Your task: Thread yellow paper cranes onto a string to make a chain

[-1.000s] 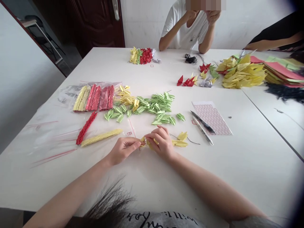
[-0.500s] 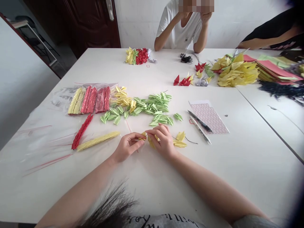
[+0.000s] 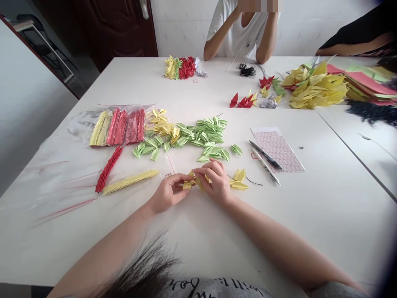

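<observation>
The yellow folded paper piece [image 3: 190,184] sits low over the white table [image 3: 310,215], near its front middle, between the two hands. The left hand [image 3: 166,193] pinches its left end between thumb and fingertips. The right hand [image 3: 217,184] is curled down over its right end, fingers closed on it; how much of the piece lies under that hand cannot be seen. The two sets of fingertips almost meet over the piece.

Just right of the right hand lie loose yellow pieces [image 3: 240,182], with a black thread [image 3: 254,183] trailing away from them. Beyond the hands is a spread of green folded pieces [image 3: 204,138]. To the left lie a yellow stacked strip [image 3: 130,181] and a red stacked strip [image 3: 108,168], apart from each other, and behind them clear bags [image 3: 120,126] holding red and yellow rows. To the right, two pens [image 3: 265,159] rest at the edge of a sticker sheet [image 3: 281,149]. A person in a white shirt [image 3: 238,33] sits at the far side.
</observation>
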Motion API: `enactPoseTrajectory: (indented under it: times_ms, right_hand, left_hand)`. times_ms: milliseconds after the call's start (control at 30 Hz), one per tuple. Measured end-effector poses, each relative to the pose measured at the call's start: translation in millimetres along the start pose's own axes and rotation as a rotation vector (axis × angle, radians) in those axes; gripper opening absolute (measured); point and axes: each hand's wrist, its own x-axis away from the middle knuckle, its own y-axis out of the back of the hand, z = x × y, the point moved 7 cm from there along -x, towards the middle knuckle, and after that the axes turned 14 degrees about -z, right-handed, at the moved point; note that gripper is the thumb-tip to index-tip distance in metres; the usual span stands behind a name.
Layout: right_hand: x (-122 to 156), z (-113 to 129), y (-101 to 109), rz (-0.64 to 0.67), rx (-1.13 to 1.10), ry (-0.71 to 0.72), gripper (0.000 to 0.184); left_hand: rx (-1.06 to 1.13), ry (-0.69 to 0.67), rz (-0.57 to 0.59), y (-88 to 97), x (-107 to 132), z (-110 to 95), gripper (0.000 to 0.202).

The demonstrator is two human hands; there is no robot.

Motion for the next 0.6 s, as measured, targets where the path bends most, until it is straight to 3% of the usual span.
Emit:
enactPoseTrajectory:
  times_ms: [233, 500, 600]
  right_hand:
    - [-12.5, 10.9, 1.1, 0.131, -0.053, 0.01, 0.015]
    - [-25.2, 35.6, 7.6, 0.31, -0.166, 0.103, 0.013]
    - [-18.8, 44.4, 1.2, 0.452, -0.177, 0.119, 0.012]
  left_hand:
    - [0.004, -0.02, -0.164, 13.3, -4.7, 6.9, 0.025]
    - [-0.08, -0.187, -0.199, 15.0, -4.1, -3.2, 0.019]
    - [-0.145, -0.213, -0.224, 15.4, -2.8, -3.2, 0.022]
